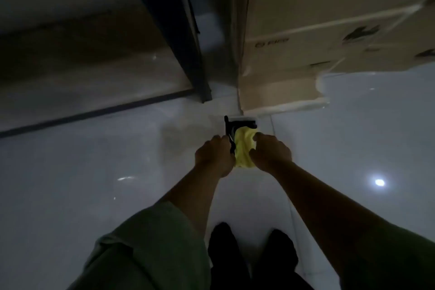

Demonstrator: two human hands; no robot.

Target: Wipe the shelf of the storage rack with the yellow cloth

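Both hands meet over the tiled floor (70, 183), low in front of the person's feet, with the yellow cloth (244, 148) bunched between them. The right hand (270, 153) has its fingers curled into the cloth's right side, so its grip is closed on the fabric. The left hand (213, 156) is curled against the cloth's left edge and also seems to hold a small black object (229, 129) that sticks out beyond the cloth; the dim light does not show what that object is, nor whether the left fingers pinch cloth, object, or both.

The cloth's long axis runs away from the person, from wrist level toward the fingertips. The storage rack (188, 54) stands ahead and to the left, its dark upright post meeting the floor just beyond the hands, with its lowest shelf (82, 82) stretching off to the left. A stack of cardboard boxes (306, 42) stands ahead to the right.

The shelf therefore lies forward-left of the cloth and apart from it, so the left hand is nearer. No wiping contact exists yet; the cloth probably needs carrying up and leftward onto the shelf surface.
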